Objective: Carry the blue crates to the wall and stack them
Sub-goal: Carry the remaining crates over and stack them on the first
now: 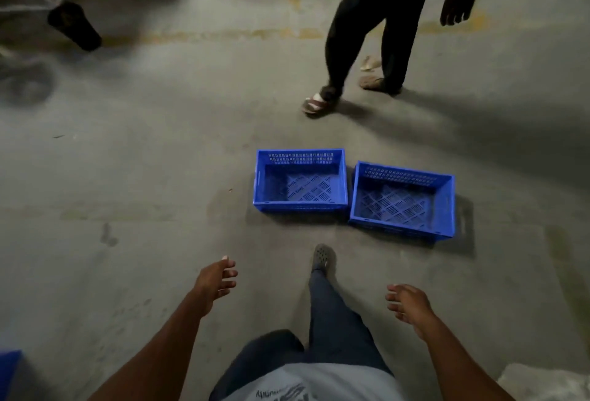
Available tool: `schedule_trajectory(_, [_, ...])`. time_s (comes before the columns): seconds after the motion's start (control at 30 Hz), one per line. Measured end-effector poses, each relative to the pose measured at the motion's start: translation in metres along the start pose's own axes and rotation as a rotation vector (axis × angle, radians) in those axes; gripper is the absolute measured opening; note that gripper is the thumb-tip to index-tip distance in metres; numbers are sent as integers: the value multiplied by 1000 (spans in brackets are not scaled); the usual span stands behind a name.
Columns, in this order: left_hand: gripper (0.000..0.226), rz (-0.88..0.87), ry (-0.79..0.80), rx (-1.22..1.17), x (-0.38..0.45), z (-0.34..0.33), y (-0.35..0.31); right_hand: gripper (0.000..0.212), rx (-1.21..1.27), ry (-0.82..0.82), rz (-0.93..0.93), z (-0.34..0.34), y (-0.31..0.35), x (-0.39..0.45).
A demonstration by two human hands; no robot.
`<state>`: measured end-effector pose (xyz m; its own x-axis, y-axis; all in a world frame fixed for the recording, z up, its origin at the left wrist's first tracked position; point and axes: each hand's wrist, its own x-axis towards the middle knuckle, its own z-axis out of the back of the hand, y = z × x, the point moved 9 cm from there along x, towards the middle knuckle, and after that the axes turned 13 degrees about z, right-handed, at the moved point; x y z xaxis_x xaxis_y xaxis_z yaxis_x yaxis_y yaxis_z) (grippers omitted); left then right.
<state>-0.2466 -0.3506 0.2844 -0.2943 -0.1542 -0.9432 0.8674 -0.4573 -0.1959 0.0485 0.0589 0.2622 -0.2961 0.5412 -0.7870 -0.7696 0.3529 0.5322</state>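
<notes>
Left hand [214, 282] and right hand [408, 305] empty, loose-fingered, 2 blue crates [300, 180] ahead, bystander [370, 33] cropped above waist

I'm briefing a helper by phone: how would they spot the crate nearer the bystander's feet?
On the grey concrete floor, two empty blue perforated plastic crates sit side by side. It is the left crate, squarer to view and slightly farther away than the angled right crate.

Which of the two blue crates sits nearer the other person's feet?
The left crate; the right crate lies farther from those feet.
</notes>
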Motion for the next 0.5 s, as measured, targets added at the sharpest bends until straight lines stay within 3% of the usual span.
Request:
schedule_trajectory(0.3, [30,-2,-10,122,59,-48,-165,22,-141,125,3,-58,167,139])
schedule_trajectory(0.5, [28,-47,18,258,171,-86,-262,18,-154,135,93,-122,241,280])
